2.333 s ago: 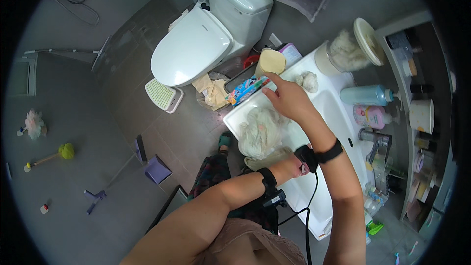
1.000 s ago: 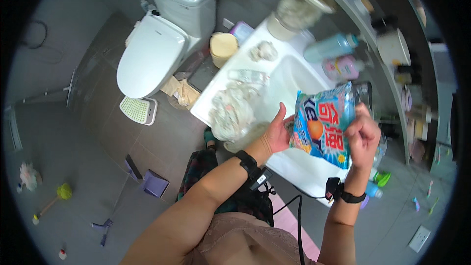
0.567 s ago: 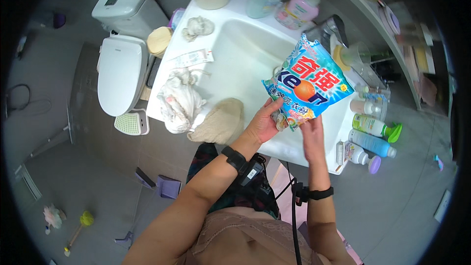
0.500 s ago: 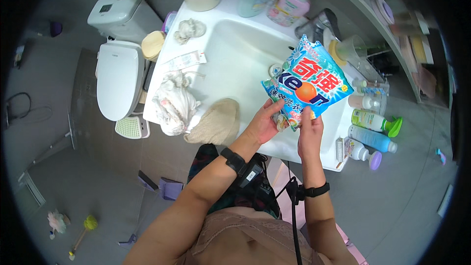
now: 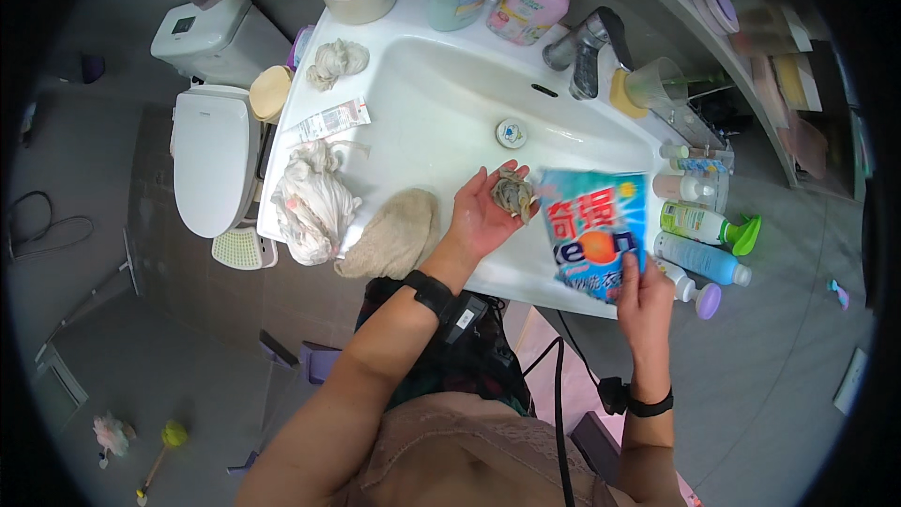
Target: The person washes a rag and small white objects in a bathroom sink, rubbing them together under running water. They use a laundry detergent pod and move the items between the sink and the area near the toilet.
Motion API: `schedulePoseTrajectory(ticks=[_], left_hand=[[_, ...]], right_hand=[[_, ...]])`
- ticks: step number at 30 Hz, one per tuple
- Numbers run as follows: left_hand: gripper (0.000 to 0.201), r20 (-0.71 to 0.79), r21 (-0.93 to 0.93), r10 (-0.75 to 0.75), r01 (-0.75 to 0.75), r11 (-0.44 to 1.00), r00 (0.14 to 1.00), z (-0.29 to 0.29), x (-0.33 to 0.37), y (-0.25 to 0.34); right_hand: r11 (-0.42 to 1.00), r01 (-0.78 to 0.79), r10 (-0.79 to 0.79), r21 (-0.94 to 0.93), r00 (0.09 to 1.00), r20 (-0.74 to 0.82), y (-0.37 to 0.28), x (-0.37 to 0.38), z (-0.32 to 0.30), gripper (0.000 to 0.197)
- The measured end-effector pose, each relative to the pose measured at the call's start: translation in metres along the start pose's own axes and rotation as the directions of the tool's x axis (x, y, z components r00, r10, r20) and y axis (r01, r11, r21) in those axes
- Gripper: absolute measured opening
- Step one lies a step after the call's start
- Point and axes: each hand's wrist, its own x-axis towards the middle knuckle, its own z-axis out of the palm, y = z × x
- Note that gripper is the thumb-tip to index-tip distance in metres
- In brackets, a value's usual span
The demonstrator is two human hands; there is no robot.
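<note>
My left hand (image 5: 481, 211) is palm up over the near part of the white washbasin (image 5: 413, 122), fingers loosely curled. On its palm and fingers rests a small crumpled grey-beige bundle (image 5: 512, 195), possibly a bag or cloth. My right hand (image 5: 644, 300) pinches the lower right corner of a blue bag of washing powder (image 5: 596, 230), thumb in front. The bag hangs tilted over the basin's near right side, slightly blurred and apart from the bundle. The basin's drain plug (image 5: 511, 133) and the tap (image 5: 584, 47) are beyond my hands.
On the basin's left rim lie a beige cloth (image 5: 394, 235), a white plastic bag (image 5: 314, 202), a tube (image 5: 333, 120) and a small crumpled cloth (image 5: 338, 63). Pump bottles (image 5: 530, 7) stand at the back; a green-topped spray bottle (image 5: 699, 224) and other bottles line the right.
My hands have moved apart. The washing powder bag has gone lower in my right hand, and my left hand has let go of it, now showing the crumpled bundle on its open-facing palm.
</note>
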Motion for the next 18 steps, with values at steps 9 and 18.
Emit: schedulePoseTrajectory(ticks=[9, 18], left_hand=[[0.046, -0.009, 0.001, -0.049, 0.049, 0.999, 0.999, -0.011, -0.002, 0.026], [0.041, -0.076, 0.047, -0.035, 0.039, 0.998, 0.997, -0.031, -0.014, 0.023]], right_hand=[[0.985, 0.007, 0.010, -0.173, 0.995, 0.095, -0.034, -0.022, 0.025, 0.031], [0.951, 0.079, -0.028, -0.298, 0.985, 0.170, -0.039, -0.037, 0.034, 0.033]])
